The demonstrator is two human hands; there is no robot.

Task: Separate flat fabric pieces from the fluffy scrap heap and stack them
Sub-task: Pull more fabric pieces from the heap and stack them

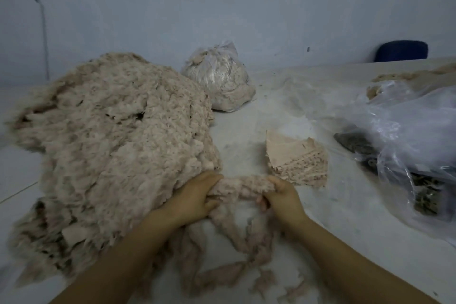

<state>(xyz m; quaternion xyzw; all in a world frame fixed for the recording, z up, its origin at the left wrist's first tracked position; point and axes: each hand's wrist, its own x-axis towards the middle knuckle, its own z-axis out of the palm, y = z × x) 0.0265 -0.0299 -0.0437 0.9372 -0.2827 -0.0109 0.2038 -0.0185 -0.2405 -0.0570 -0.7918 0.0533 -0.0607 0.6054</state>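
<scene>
A big heap of fluffy beige scrap (106, 145) covers the left half of the white table (345, 217). At its right foot, my left hand (195, 197) and my right hand (281, 197) both grip a fluffy strip of scrap (243, 186) stretched between them. Loose strands (222, 264) trail from it toward me. Just behind my right hand lies a small stack of flat peach fabric pieces (296, 158), with a smooth piece on top and speckled ones below. Another flat piece (74, 234) shows at the heap's near edge.
A tied clear bag of scrap (219, 79) stands behind the heap. A crumpled clear plastic bag (407, 136) with dark material inside fills the right side. More beige scrap (414, 76) lies at the far right, a dark blue object (401, 50) behind it by the wall.
</scene>
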